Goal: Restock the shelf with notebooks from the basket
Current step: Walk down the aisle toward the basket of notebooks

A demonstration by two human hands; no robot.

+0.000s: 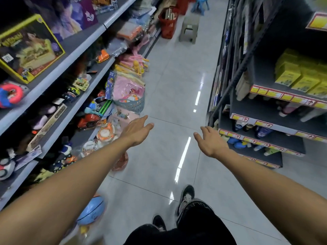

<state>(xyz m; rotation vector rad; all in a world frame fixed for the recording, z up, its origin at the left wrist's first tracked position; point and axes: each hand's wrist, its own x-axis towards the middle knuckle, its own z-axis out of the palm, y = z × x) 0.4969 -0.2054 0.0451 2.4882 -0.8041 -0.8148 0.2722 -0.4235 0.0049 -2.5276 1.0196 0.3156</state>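
Red plastic basket (167,23) stands on the floor far up the aisle, top centre of frame, against the foot of the left-hand shelving; flat tan and brown items stand upright in it, likely the notebooks, though too small and blurred to confirm; a grey plastic stool (189,29) sits just to its right.

Progress, as a judgement: nothing carried and no notebook shelf identifiable, so the restocking looks barely begun or between loads; the basket is well apart from both hands and must be reached first.

Left hand (137,130), centre frame, is stretched forward over the pale tiled floor (169,82); fingers straight and together, thumb out; it holds nothing and touches nothing.

Right hand (210,142), right of centre, is likewise extended, fingers loosely spread and relaxed, empty, clear of the shelf edge beside it.

Grey toy shelves (74,50) fill the left of frame; dark shelves with yellow price tags (283,96) fill the right; black shoes (185,198) show at bottom centre.
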